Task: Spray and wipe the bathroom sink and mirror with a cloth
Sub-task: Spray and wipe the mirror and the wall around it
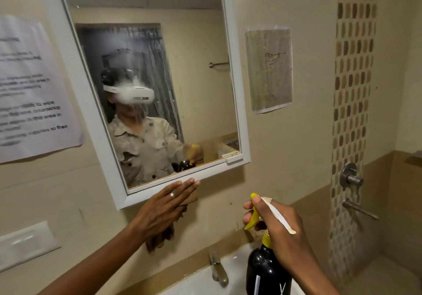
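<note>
Below mirror, left hand flat on cloth, right hand gripping spray bottle

Warm, dim indoor light, yellowish cast over walls. Source not visible. Soft shadow under left hand on wall; no hard-edged shadows. Mirror above left hand hazy, white mist patch veiling reflection. Small highlights on dark bottle below right hand. Printed notice far left of left hand smeared, text mostly unreadable. Wide-angle bending: mirror frame tilted, tile strip right of right hand curved. Overall slightly soft.
</note>
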